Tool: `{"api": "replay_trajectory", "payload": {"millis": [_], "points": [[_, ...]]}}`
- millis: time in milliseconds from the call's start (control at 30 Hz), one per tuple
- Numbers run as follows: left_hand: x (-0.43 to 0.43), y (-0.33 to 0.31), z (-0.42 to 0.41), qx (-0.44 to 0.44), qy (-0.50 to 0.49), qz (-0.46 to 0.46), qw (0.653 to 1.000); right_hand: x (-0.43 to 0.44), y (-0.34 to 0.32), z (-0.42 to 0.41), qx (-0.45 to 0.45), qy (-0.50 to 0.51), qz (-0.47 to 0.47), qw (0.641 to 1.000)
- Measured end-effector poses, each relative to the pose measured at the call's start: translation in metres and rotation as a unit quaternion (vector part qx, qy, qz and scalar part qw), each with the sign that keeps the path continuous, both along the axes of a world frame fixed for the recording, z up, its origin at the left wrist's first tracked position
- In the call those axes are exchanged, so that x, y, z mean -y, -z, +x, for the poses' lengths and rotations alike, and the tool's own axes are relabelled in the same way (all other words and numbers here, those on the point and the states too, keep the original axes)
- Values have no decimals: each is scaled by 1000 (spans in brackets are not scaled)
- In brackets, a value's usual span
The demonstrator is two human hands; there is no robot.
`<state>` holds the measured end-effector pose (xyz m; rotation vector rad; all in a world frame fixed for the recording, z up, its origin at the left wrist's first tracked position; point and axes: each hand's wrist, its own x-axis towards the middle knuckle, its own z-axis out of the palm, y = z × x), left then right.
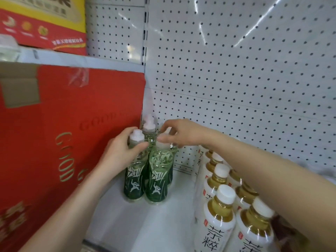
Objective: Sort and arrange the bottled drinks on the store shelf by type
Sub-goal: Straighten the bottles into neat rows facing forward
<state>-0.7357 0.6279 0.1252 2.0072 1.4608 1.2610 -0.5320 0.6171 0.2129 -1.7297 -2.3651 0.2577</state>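
Green bottles [156, 171] (just beside red box [72, 115])

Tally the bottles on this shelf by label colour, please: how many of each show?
Green-label bottles: at least 4, by caps showing
White-label bottles: at least 6, others hidden by the right arm
Total: at least 10

White pegboard back panel [236, 70] streaked with glare, white shelf board [145, 224] below, red carton [72, 133] at left
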Motion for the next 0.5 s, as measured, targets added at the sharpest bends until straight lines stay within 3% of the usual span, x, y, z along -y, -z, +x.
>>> {"api": "replay_trajectory", "payload": {"millis": [100,233,367,500], "points": [[-11,-15,1,9,-4,23,1000,-21,-8,16,12,69,68,995],[-33,-44,12,-3,5,-6,1000,-37,1,12,32,39,-61,997],[-59,-51,14,40,87,-93,991,-52,5,4,48,29,-39,998],[-73,-47,14,37,121,-106,986,-55,7,2,16,27,-43,999]]}}
